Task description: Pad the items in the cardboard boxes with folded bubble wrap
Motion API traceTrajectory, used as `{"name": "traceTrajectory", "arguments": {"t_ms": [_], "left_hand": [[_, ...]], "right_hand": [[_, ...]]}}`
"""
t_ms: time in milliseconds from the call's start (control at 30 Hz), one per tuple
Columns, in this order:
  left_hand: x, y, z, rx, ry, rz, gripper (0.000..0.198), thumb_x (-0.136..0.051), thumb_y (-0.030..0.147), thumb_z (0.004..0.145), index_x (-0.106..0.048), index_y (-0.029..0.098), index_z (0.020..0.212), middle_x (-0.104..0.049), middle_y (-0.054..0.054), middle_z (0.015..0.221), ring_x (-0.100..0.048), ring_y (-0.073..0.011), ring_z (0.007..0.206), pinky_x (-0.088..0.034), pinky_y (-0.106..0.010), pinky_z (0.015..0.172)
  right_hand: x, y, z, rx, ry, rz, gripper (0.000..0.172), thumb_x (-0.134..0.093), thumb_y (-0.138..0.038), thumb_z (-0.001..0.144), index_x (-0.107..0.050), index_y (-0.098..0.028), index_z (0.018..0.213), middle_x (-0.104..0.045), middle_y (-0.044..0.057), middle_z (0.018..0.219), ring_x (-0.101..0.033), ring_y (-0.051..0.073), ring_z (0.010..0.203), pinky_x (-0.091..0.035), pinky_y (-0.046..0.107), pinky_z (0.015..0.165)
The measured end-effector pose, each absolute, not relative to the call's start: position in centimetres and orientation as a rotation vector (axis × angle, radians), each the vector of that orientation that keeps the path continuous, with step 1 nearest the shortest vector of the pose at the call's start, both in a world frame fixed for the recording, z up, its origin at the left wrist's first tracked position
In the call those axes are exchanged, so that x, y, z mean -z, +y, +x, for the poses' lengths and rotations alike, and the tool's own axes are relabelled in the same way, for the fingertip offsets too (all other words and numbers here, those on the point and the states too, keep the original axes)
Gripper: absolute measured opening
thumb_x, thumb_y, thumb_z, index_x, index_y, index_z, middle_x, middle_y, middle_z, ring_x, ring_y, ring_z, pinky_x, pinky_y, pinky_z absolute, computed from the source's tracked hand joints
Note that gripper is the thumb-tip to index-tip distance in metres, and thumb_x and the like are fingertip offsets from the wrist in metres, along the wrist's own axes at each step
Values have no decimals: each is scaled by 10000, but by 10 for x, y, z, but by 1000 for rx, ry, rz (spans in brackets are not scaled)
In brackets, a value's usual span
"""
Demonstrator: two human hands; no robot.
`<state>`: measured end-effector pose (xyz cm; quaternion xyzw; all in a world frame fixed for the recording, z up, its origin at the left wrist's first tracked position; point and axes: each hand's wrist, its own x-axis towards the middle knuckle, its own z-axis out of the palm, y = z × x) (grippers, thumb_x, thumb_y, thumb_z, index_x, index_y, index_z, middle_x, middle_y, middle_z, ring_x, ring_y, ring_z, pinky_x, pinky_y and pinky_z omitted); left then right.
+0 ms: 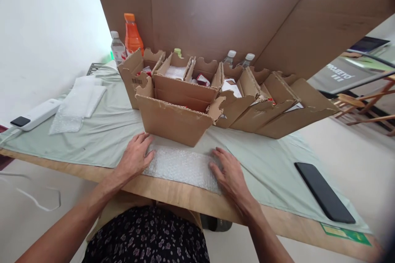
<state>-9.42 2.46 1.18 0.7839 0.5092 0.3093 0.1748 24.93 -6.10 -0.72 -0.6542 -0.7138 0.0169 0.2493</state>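
A strip of bubble wrap [185,166] lies flat on the cloth-covered table in front of me. At its left end rests my left hand [135,154], fingers stretched out and touching the wrap. My right hand [230,170] lies at the strip's right end with its fingers spread. Just beyond the wrap stands a cut-down cardboard box [173,121], partly hiding the row behind it. In that row, the small cardboard bins [268,111] hold packets and white items that I cannot fully make out.
More bubble wrap [80,100] lies at the left, near a white power strip [40,115]. A black phone [324,193] sits at the right. Behind the bins stand an orange bottle [133,35], clear bottles and a tall cardboard panel [216,12]. The wooden table edge [173,189] is close to me.
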Motion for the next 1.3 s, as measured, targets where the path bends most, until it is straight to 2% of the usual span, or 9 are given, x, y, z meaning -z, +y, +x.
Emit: {"name": "traceTrajectory", "arguments": {"t_ms": [233,367,467,600,667,800,1000,1167,1300], "left_hand": [[-14,59,-107,-1012,1553,1865,693,-580,442,893,-424,169,1511,-604,-213,1441,-611,-345,1322,-565,-523,1009],[-17,79,-89,-1098,1385,1632,722,-617,456,852,-402,179,1483,-590,-198,1440,-598,-329,1328,-580,-483,990],[-12,74,-76,-1106,1302,1554,577,-623,413,857,-474,184,1366,-632,-154,1346,-633,-303,1251,-562,-487,1020],[-4,61,-70,-1097,1374,1554,459,-567,357,939,-473,230,1370,-644,-111,1324,-658,-276,1209,-551,-474,1026],[-1,63,-69,-1115,1416,1569,438,-557,368,951,-479,240,1363,-636,-108,1348,-665,-278,1200,-560,-464,1006],[-2,75,-68,-1093,1431,1639,425,-549,386,959,-495,241,1354,-617,-112,1383,-646,-284,1233,-558,-470,1016],[-6,52,-92,-998,1653,1803,695,-596,438,920,-372,231,1544,-577,-158,1453,-597,-344,1301,-522,-558,1058],[4,28,-106,-690,1596,2245,453,-568,503,905,-667,190,1216,-600,-194,1421,-502,-437,1382,-428,-683,1110],[3,18,-98,-663,1542,2261,231,-544,409,893,-653,209,856,-611,-201,1419,-484,-438,1404,-444,-672,1085]], "right_hand": [[5,-49,255,-196,-1821,-1686,453,-555,-431,974,-604,-205,1362,-660,153,1406,-630,308,1303,-564,514,1011],[-9,-19,239,-410,-1829,-1630,570,-591,-461,945,-514,-201,1445,-652,165,1400,-669,305,1221,-607,456,897],[-18,6,225,-486,-1843,-1605,491,-595,-455,933,-572,-175,1336,-733,141,1169,-725,264,922,-604,400,749],[-20,21,217,-458,-1771,-1638,257,-541,-434,962,-639,-197,952,-719,87,885,-661,220,710,-549,336,603],[-19,23,216,-420,-1746,-1632,240,-532,-423,967,-630,-213,904,-721,87,886,-672,231,741,-552,337,605],[-16,20,225,-429,-1785,-1594,282,-517,-404,983,-659,-214,1137,-754,112,1040,-725,266,918,-604,365,696],[-7,-19,280,-351,-1842,-1736,396,-552,-446,985,-645,-240,1310,-707,141,1325,-676,309,1219,-587,485,968],[7,-50,289,-260,-2020,-1787,417,-594,-476,966,-665,-217,1285,-641,166,1433,-627,345,1295,-543,546,1007],[8,-58,269,-157,-2028,-1745,199,-573,-382,959,-690,-224,925,-691,150,1357,-676,357,1206,-569,521,891]]}}
